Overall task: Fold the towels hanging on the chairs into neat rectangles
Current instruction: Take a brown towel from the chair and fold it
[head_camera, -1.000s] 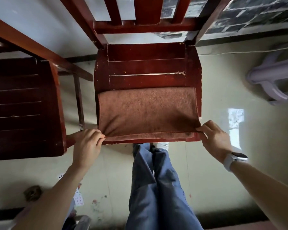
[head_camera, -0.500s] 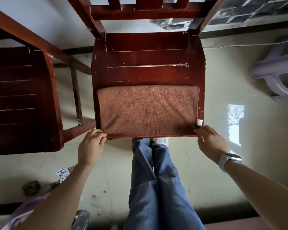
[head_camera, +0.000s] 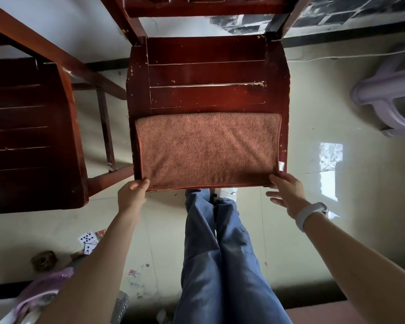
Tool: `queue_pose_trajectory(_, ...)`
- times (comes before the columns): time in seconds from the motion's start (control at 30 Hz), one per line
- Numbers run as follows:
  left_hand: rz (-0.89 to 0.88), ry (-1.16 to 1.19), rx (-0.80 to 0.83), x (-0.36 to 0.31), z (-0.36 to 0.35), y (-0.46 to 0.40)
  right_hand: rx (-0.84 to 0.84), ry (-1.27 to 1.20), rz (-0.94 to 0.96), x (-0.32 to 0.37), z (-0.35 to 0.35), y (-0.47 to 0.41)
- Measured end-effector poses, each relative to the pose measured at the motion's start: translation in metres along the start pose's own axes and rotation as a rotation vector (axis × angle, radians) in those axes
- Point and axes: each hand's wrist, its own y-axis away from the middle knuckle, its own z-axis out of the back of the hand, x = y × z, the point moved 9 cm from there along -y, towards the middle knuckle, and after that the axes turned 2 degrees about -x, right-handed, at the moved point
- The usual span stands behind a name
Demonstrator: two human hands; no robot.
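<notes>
Fingers (head_camera: pixel 276 178) beside towel (head_camera: pixel 206 150), chair (head_camera: pixel 206 73)

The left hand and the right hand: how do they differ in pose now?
The left hand curls its fingers round the near corner of the brown towel; the right hand has its fingers spread and grips nothing. Only the right wrist wears a white band. Both are at the towel's near edge.
</notes>
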Motion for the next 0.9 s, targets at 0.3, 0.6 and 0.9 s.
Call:
queue_pose_trajectory(0.3,-0.055,0.018,-0.011,-0.002,0.009,-0.007,-0.054,-0.127,0.018,-0.006,0.013,-0.013)
queue_pose_trajectory(0.6,-0.142,-0.126,-0.028,-0.006,0.009,-0.004,-0.126,0.112,0.114,0.0,0.015,-0.005)
queue_pose_trajectory(0.9,-0.958,-0.775,-0.215,-0.093,-0.036,0.05,-0.383,0.783,0.879,0.079,-0.033,0.043)
